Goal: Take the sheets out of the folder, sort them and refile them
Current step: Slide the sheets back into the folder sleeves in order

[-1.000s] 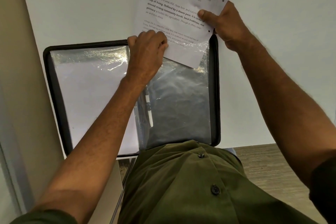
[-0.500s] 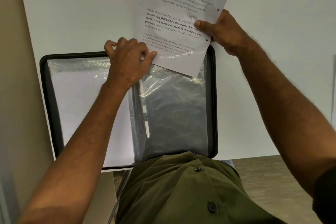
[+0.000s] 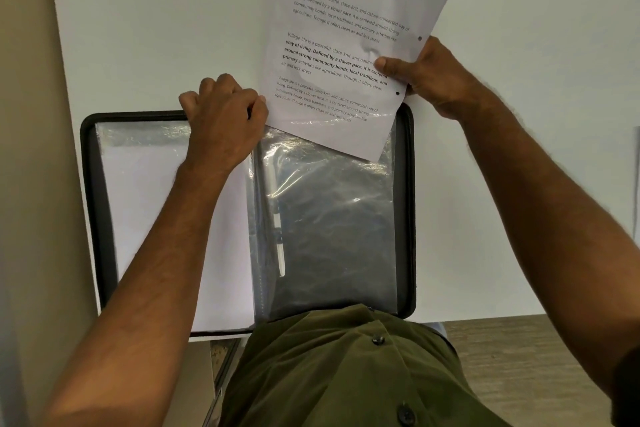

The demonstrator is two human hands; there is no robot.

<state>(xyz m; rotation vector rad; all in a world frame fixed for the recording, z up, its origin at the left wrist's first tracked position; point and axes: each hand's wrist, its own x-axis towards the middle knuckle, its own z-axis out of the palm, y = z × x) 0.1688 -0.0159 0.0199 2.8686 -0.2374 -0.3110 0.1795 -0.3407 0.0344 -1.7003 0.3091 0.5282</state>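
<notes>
A black folder [image 3: 90, 204] lies open on the white table, with clear plastic sleeves on both halves. The left sleeve [image 3: 145, 184] holds a white sheet; the right sleeve [image 3: 332, 229] looks empty. A printed sheet [image 3: 349, 45] with two punch holes stands tilted above the right sleeve, its lower corner still at the sleeve's mouth. My right hand [image 3: 433, 80] pinches that sheet at its right edge, thumb on the text. My left hand [image 3: 225, 118] rests with curled fingers on the folder's top edge near the spine, pressing it down.
A white pen [image 3: 278, 236] lies along the folder's spine. The white table [image 3: 519, 184] stretches right and behind the folder. A beige wall runs along the left. A wooden floor [image 3: 519, 374] shows below the table's edge, beside my green shirt.
My right hand has drawn the printed sheet further up and out of the right sleeve. My left hand slid left along the folder's top edge, away from the sheet.
</notes>
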